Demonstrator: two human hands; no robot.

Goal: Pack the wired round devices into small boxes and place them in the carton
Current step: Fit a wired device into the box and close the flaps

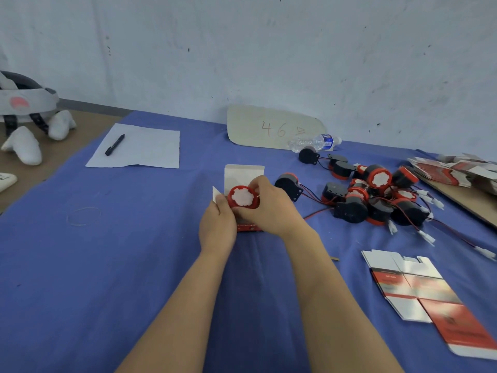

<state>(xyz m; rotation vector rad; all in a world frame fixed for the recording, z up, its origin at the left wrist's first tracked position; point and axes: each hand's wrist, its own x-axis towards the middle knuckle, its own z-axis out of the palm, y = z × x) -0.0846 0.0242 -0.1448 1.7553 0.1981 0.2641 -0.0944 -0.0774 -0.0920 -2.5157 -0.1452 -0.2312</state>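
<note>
**Holding a round device over the small box**

1. Work surface: a blue cloth [134, 251] covers the table.
2. Near right: flattened box blanks [419, 292], red and white, lie flat on the cloth.
3. Far right: a pile of wired devices [376, 195], black bodies with red rims, lies with its red-and-black leads and white connectors trailing toward the near right. A stack of flat boxes [451, 170] lies beyond it.
4. Far left: a sheet of paper [145, 149]. A cardboard panel [269, 127] marked "46" leans against the wall.
5. Centre: the small box [242, 173] lies on the cloth with its lid flap open and pointing away.
   - The left hand [217, 227] grips the box at its left side, fingers curled. A white side flap shows just above them.
6. The round device [243, 197] sits white face up, over the box, between the two hands.
   - The right hand [269, 208] clamps it: fingers curl over the far right rim, and the thumb presses the near rim.
   - The left thumb lies just beside the device's left rim.
7. A plastic bottle [314, 142] lies on its side near the cardboard panel.
8. A black pen [115, 144] rests on the paper.
</note>
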